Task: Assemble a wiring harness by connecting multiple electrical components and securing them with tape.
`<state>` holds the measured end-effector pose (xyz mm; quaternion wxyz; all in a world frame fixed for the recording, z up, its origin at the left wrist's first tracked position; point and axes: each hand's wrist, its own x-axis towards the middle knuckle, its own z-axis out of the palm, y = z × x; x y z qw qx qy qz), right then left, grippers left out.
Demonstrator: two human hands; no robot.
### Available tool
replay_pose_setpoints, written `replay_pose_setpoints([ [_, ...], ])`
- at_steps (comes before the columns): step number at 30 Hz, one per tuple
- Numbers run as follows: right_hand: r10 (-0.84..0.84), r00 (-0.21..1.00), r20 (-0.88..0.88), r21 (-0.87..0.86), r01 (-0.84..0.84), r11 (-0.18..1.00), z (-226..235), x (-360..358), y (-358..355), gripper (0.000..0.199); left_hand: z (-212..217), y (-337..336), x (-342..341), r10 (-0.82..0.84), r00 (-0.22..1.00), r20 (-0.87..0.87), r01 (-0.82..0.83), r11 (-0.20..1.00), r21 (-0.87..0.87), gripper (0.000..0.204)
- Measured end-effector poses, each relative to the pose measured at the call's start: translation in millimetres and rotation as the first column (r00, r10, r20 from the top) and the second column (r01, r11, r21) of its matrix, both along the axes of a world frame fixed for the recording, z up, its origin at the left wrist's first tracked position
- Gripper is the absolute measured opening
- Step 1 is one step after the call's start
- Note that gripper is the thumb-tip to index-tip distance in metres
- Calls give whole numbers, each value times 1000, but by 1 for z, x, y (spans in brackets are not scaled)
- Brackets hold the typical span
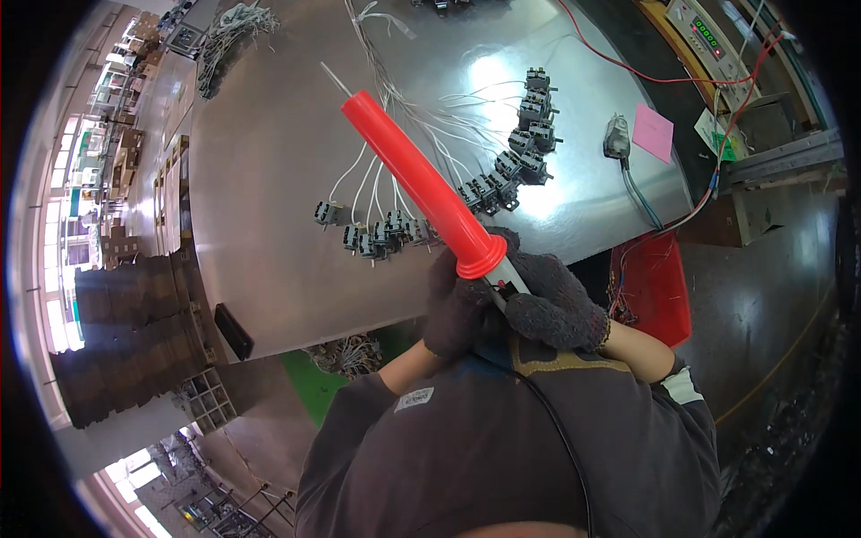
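In front of my chest I hold a test probe [413, 175] with a thick red barrel, a flared red collar and a thin metal tip. It slants up and to the left above the table. My left hand [454, 305], in a dark knitted glove, is closed at the collar and handle from the left. From the right, my gloved right hand [558, 303] wraps the grey handle just below the collar. Beyond the probe lie several small black connectors [504, 170] in a curved row, with thin white wires [395, 99] bundled toward the far edge.
The metal table [269, 278] spreads ahead. At right are a grey plug [617, 139] with cable, a pink paper [653, 133] and a tester [704, 40] with red leads. A red bin [668, 287] stands below the right edge. A wire bundle [235, 36] lies far left.
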<state>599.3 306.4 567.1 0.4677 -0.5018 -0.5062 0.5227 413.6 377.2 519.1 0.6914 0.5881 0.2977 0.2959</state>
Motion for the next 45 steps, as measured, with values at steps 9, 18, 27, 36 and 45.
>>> replay_pose_setpoints([
  [9,18,991,135,87,-30,996,-6,-2,-5,27,-6,-2,-3,45,999,-28,-41,991,124,61],
  [18,-44,996,78,101,36,994,-21,-8,-8,57,-1,-2,2,26,999,31,-28,998,57,62],
  [27,50,994,102,-61,-44,997,-1,-2,-2,59,-17,-5,-9,121,975,-186,-80,974,214,60],
  [36,-97,976,197,147,68,987,-31,-12,-12,61,5,-5,4,74,997,2,-73,989,-131,65],
  [45,-102,989,104,92,92,991,-21,-12,-11,35,6,-3,5,103,993,-55,-102,994,26,65],
])
